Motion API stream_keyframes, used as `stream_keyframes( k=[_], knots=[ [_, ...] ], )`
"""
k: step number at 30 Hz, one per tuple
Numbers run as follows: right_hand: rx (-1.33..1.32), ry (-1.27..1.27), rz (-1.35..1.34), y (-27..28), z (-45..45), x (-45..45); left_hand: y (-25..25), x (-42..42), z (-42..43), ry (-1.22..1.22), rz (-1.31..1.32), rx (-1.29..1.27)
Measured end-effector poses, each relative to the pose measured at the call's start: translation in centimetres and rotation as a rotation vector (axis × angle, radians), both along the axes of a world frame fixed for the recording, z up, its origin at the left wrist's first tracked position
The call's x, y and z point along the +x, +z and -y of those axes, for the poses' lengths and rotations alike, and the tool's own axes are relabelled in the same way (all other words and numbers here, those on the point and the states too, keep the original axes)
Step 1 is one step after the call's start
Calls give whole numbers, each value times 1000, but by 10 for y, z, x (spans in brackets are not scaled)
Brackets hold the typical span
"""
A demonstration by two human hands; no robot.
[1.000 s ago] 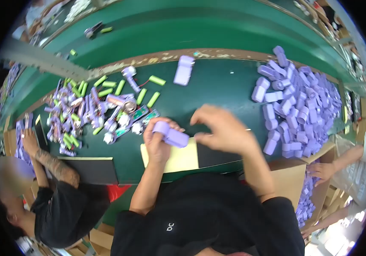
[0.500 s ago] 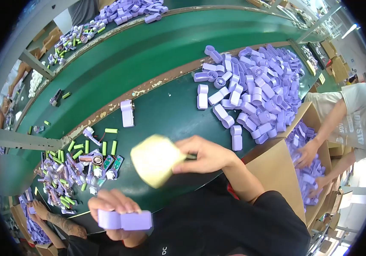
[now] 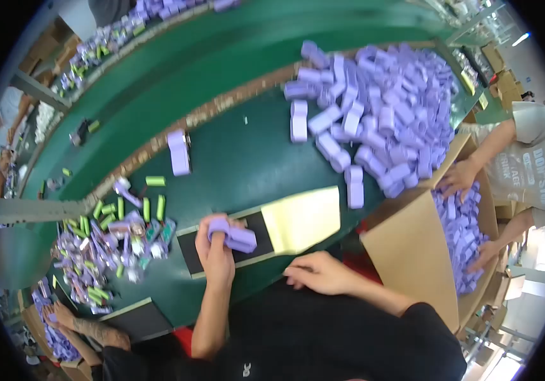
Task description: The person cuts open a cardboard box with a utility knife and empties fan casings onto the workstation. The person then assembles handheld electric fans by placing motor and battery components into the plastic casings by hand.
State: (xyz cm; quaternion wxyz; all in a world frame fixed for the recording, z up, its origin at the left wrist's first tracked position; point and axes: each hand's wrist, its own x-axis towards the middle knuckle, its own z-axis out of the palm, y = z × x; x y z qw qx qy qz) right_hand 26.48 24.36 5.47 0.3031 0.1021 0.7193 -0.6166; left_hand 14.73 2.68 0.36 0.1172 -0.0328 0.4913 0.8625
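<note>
My left hand (image 3: 217, 254) grips a purple plastic housing (image 3: 242, 239), its rounded ring end around my fingers. It is held just above a dark mat (image 3: 191, 253) with pale edges on the green work surface. A creased pale yellow sheet (image 3: 304, 219) lies at the right end of this mat. My right hand (image 3: 320, 273) is below the sheet, near the table's front edge, with its fingers curled in; nothing shows in them. Farther back a single purple housing (image 3: 179, 153) rests on the surface.
A big heap of purple housings (image 3: 393, 114) lies back right. At left are small assemblies and green battery cells (image 3: 146, 208). Right, a co-worker's hands reach into a cardboard box (image 3: 409, 254) of purple housings. A co-worker's tattooed arm (image 3: 94, 331) is at lower left.
The yellow sheet left my right hand and now lies on the table. That hand drew back toward my body. My left hand moved up and right with the purple housing, over the dark mat.
</note>
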Motion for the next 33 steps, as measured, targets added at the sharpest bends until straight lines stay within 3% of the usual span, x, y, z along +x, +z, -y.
stream_keyframes(
  k=[1,3,5,8,11,13,17,21,24,28,31,33],
  knots=[
    [167,271,-22,29,-15,-7,-9,5,1,36,-4,9],
    [392,222,-278,50,-21,-5,-2,9,1,24,-15,-14],
    [467,7,-434,60,-14,-9,-5,11,-3,76,-12,19],
    [831,155,-866,39,-2,-39,-8,13,-1,100,7,62],
    [944,377,-656,-8,-3,-24,-12,21,0,107,30,76],
    [1004,435,-601,-8,-8,-22,-14,28,-4,88,-36,89],
    [939,348,-597,7,-30,-46,-7,36,-19,27,61,92],
    [751,280,-828,48,-13,-105,-8,29,-18,35,97,180],
    [582,386,-1102,69,30,-163,-2,26,-13,1,157,272],
    [300,594,-1244,42,106,-260,-6,27,-14,-87,179,260],
    [263,660,-1272,8,171,-324,-14,27,-10,-135,181,244],
    [390,800,-1215,8,206,-341,-13,28,-9,-110,176,278]
  ],
)
